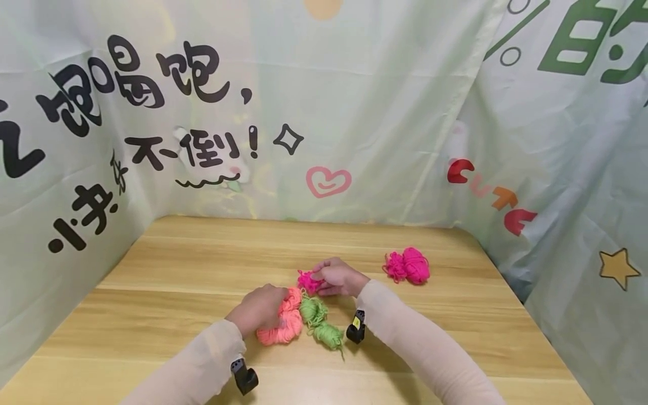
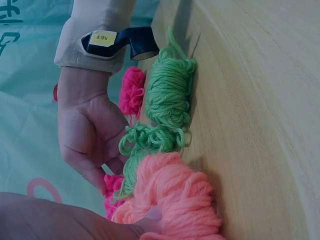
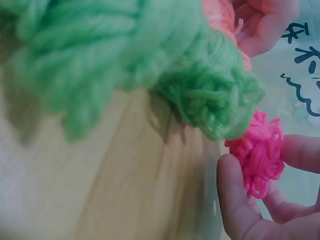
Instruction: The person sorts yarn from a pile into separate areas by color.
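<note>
My left hand grips the coral yarn bundle, its thumb pressed into the strands in the left wrist view. Just beyond it, my right hand pinches a small bright pink yarn bundle between thumb and fingers. A green yarn bundle, narrowed at its middle into two lobes, lies against the coral one, between the hands. Its upper lobe comes right up to the pink yarn in the right wrist view. The left hand's fingers are partly hidden behind the coral yarn.
A second bright pink yarn bundle lies at the back right of the wooden table. Printed cloth hangs along the table's back and sides. A black wrist camera is strapped under the right sleeve.
</note>
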Demonstrator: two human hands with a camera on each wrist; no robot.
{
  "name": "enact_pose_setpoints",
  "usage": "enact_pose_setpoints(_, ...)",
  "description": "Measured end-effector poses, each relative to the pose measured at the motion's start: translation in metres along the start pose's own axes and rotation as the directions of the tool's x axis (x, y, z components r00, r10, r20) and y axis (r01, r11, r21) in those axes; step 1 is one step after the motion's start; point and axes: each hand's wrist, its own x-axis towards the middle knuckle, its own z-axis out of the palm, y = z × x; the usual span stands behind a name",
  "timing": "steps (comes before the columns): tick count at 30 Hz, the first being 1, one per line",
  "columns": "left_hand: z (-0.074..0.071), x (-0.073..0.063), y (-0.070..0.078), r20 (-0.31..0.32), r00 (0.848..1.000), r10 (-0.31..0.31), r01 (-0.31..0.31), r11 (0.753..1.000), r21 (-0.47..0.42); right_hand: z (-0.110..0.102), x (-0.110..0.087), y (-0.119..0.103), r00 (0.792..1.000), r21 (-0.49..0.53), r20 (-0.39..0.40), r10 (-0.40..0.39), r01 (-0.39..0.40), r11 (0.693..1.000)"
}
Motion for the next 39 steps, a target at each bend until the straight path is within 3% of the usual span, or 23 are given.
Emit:
enact_pose_setpoints(12,0.003,0.001,-0.003,-0.014,1.0,-0.01,0.01,1.0,0.004,-0.01,-0.002,-0.006,1.0,0.013,-0.012,-0.015,0.015,1.0)
enact_pose_setpoints(39,0.004,0.001,0.002,-0.017,1.0,0.002,-0.001,1.0,0.015,-0.053,-0.015,-0.008,0.996,0.041,-0.082,-0.034,0.037,0.998)
